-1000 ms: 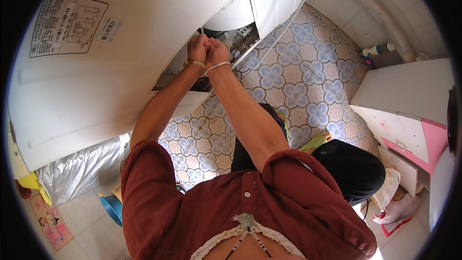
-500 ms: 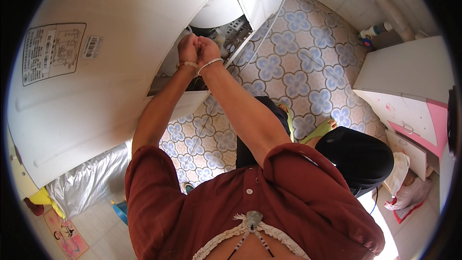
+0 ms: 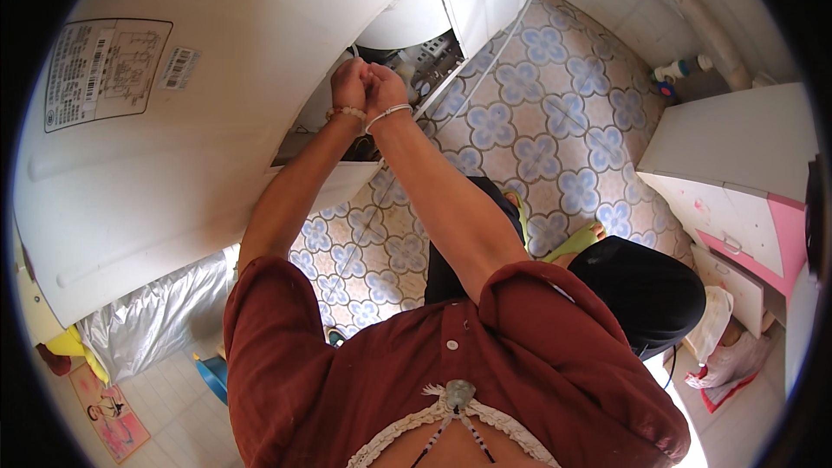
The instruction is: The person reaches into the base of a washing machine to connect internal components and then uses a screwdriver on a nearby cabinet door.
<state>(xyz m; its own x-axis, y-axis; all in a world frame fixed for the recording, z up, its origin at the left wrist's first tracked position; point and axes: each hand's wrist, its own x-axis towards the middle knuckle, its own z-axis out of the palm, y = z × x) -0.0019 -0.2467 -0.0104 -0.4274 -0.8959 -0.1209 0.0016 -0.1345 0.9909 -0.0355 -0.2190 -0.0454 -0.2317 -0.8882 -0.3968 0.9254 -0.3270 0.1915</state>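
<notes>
A large white appliance (image 3: 173, 147) lies tilted in front of me, with an open rectangular hatch (image 3: 381, 78) showing a white drum, wires and parts inside. My left hand (image 3: 349, 85) and my right hand (image 3: 386, 89) are pressed together at the hatch opening, fingers curled inward. What they grip is hidden by the hands themselves. Each wrist wears a thin bracelet. A thin white cord (image 3: 485, 61) runs from the appliance across the floor.
Blue-patterned floor tiles (image 3: 537, 139) lie below. A white and pink cabinet (image 3: 745, 199) stands at the right, a black round stool (image 3: 650, 290) beside my legs. Silver foil sheeting (image 3: 147, 321) and a blue object (image 3: 211, 374) sit at lower left. White pipes (image 3: 685, 69) run along the far wall.
The view has shifted, so the hatch and hands sit slightly lower and further left than a second ago. Both hands stay clasped together at the hatch opening.
</notes>
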